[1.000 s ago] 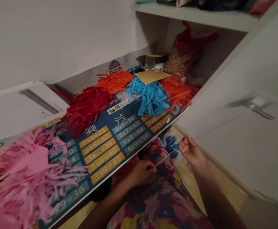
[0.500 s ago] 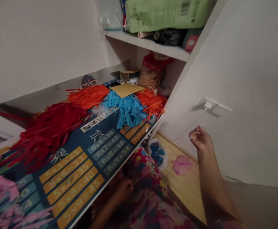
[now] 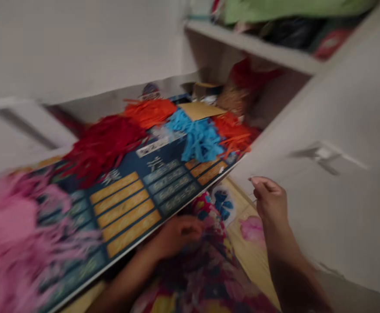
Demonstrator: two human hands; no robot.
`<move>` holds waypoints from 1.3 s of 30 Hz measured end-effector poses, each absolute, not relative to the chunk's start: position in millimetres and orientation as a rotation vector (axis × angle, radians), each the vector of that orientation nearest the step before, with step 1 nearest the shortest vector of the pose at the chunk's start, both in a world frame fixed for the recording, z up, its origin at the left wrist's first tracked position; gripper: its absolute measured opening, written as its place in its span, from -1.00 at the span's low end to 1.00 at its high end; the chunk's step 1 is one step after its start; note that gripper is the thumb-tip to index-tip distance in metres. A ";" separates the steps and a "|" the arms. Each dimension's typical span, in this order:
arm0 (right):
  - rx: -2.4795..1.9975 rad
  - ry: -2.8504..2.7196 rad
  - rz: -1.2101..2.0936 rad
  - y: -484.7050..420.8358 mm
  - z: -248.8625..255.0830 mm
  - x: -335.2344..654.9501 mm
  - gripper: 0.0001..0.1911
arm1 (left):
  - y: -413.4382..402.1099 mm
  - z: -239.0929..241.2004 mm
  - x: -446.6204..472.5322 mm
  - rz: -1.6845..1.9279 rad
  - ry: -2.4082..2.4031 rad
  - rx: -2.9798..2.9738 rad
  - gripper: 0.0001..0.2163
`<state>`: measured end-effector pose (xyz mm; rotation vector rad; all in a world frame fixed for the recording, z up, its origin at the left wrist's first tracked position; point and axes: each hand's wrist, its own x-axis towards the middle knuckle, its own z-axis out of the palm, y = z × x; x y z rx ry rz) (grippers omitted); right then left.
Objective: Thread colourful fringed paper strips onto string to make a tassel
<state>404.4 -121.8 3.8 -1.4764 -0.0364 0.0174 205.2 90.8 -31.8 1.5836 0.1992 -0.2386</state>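
My right hand [image 3: 269, 191] is raised in front of the white door panel, thumb and forefinger pinched together. A very thin pale thread seems to run from the pinch, though blur nearly hides it. My left hand [image 3: 185, 230] is over my lap, just off the board's near edge, its fingers loosely curled. Motion smears those fingers, so what they hold, if anything, cannot be made out. Beside the left hand is the board [image 3: 129, 213] printed with times tables. On it lie fringed strips in pink [image 3: 10, 217], dark red [image 3: 105, 143], orange [image 3: 152, 112] and blue [image 3: 203, 139].
More orange strips [image 3: 233, 132] and a tan card [image 3: 201, 111] sit at the board's far end. Behind them is a shelf [image 3: 248, 45] with a red-topped bag [image 3: 242, 91] beneath. On the floor are a clear bag with blue pieces [image 3: 223, 203] and a pink piece [image 3: 252, 228].
The view has swung left, bringing more of the pink strips into sight. My left hand has risen and its fingers look looser. My right hand has turned, its pinch now pointing left.
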 end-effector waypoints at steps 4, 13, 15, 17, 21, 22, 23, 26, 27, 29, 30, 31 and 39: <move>-1.942 -0.720 0.061 -62.3 11.8 326.8 -0.80 | 103.0 2.4 205.6 0.138 0.602 0.916 -0.66; -1.902 -1.043 -0.117 -5.9 18.4 298.3 -0.76 | 114.4 5.1 187.0 0.520 0.669 0.622 -0.63; -1.915 -1.039 -0.119 -3.5 18.7 297.4 -0.75 | 115.8 3.8 186.1 0.536 0.662 0.618 -0.64; -1.924 -1.040 -0.121 -2.7 19.6 295.8 -0.74 | 117.1 2.1 186.1 0.536 0.648 0.598 -0.64; -1.943 -1.055 -0.132 -2.5 21.3 293.2 -0.74 | 119.2 -0.6 187.7 0.507 0.651 0.568 -0.62; -1.947 -1.061 -0.141 -2.6 21.3 292.9 -0.73 | 119.6 -0.8 188.3 0.502 0.656 0.563 -0.61; -1.953 -1.069 -0.152 -2.6 21.2 292.9 -0.73 | 119.8 -0.8 189.0 0.499 0.661 0.559 -0.61; -1.988 -1.091 -0.181 -2.9 19.7 293.2 -0.70 | 120.3 -0.3 191.1 0.496 0.664 0.563 -0.61; -1.999 -1.098 -0.185 -3.0 19.1 293.3 -0.70 | 120.4 -0.1 191.6 0.497 0.664 0.567 -0.61; -2.010 -1.108 -0.187 -3.0 18.1 293.5 -0.68 | 120.3 -0.2 192.2 0.496 0.663 0.571 -0.61; -2.006 -1.118 -0.184 -3.0 18.0 293.5 -0.68 | 120.2 -0.5 192.4 0.495 0.662 0.572 -0.62; -1.998 -1.132 -0.177 -2.9 18.2 293.4 -0.68 | 120.2 -0.9 192.5 0.495 0.659 0.574 -0.62; -1.898 -1.265 -0.086 -2.6 27.8 291.4 -0.70 | 120.2 -1.5 193.1 0.511 0.659 0.594 -0.61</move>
